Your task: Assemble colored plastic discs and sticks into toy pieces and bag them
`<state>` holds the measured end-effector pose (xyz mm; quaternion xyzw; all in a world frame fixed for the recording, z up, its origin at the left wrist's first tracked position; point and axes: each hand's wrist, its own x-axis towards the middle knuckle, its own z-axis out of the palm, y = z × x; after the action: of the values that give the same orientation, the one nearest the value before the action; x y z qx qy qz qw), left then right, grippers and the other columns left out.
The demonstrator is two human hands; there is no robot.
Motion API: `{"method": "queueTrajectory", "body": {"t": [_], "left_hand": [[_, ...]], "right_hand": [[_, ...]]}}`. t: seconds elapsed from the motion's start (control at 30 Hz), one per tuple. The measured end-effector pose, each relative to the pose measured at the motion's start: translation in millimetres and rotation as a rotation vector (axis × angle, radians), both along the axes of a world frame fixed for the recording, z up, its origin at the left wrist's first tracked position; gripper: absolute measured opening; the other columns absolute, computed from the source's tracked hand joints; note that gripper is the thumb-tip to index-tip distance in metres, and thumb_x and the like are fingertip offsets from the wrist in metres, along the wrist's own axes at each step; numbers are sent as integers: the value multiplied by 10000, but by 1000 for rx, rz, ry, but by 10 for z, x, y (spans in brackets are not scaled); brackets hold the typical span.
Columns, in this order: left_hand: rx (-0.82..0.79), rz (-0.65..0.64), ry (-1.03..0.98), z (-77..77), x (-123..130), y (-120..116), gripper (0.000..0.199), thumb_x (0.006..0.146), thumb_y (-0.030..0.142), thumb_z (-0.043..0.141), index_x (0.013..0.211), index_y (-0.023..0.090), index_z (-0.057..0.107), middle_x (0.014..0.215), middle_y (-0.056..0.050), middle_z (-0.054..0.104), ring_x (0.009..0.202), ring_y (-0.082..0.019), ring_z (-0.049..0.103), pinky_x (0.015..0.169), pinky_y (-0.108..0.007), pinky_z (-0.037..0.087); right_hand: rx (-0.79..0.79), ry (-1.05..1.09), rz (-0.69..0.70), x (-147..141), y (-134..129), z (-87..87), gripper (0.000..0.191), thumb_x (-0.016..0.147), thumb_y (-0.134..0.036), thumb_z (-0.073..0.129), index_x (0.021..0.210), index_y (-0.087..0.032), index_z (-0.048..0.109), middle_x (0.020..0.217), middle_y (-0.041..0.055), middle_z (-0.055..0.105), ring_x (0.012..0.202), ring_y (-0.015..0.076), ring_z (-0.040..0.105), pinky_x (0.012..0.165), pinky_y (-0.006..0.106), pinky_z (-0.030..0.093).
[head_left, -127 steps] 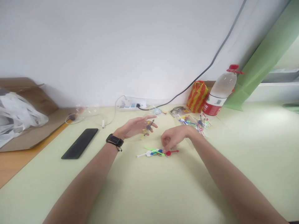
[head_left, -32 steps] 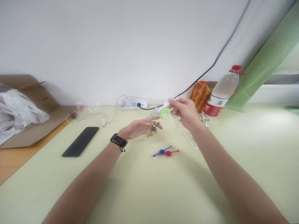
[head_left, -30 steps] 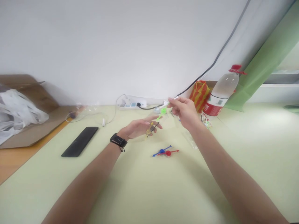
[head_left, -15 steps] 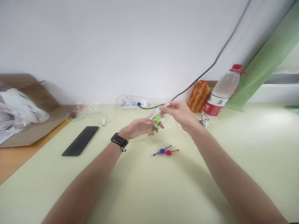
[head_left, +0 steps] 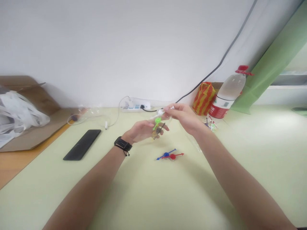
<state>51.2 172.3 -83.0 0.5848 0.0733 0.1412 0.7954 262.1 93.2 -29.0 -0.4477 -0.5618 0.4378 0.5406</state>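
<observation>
Above the table, my left hand is closed around a small group of plastic arrow spinners. A green arrow spinner and a black arrow spinner show on top, and a yellowish one is partly hidden by my fingers. My right hand pinches one end of a white arrow spinner, blurred, just above the green one. Below my hands, a blue arrow spinner and a red arrow spinner lie side by side on the table, their arrows crossing.
A black phone lies to the left, near a white cable plug. Against the wall sits a power strip. On the right stand a large bottle and a striped bag, with more small spinners in front.
The green arrow spinner has shifted slightly left and its arrow now points down-left. The white arrow spinner has moved a little left and blurred. Both arms have hardly moved.
</observation>
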Motion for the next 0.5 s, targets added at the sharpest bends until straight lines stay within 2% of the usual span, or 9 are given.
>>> {"method": "queueTrajectory", "body": {"t": [0.1,0.3,0.5], "left_hand": [[-21,-4,-17,-39,-8,27,679,835,356,597,1476,171,471,1339,-211,598,1021,-276,588,855,-395,443],[-7,10,17,-74,-22,57,654,852,346,588,1474,173,478,1352,-213,595,1039,-287,598,850,-395,450],[7,18,33,-72,-22,43,651,857,329,588,1481,179,481,1339,-208,603,1035,-287,604,852,-393,449]], "right_hand": [[-6,-66,39,-33,-7,-28,278,798,-482,819,801,-213,750,810,42,764,821,191,686,720,286,498],[30,-157,21,-8,18,-74,223,804,-416,819,821,-204,751,823,41,756,805,179,675,710,276,508],[56,-218,119,-19,-49,2,306,875,-505,742,796,-209,746,791,41,751,737,175,677,661,275,506]]}}
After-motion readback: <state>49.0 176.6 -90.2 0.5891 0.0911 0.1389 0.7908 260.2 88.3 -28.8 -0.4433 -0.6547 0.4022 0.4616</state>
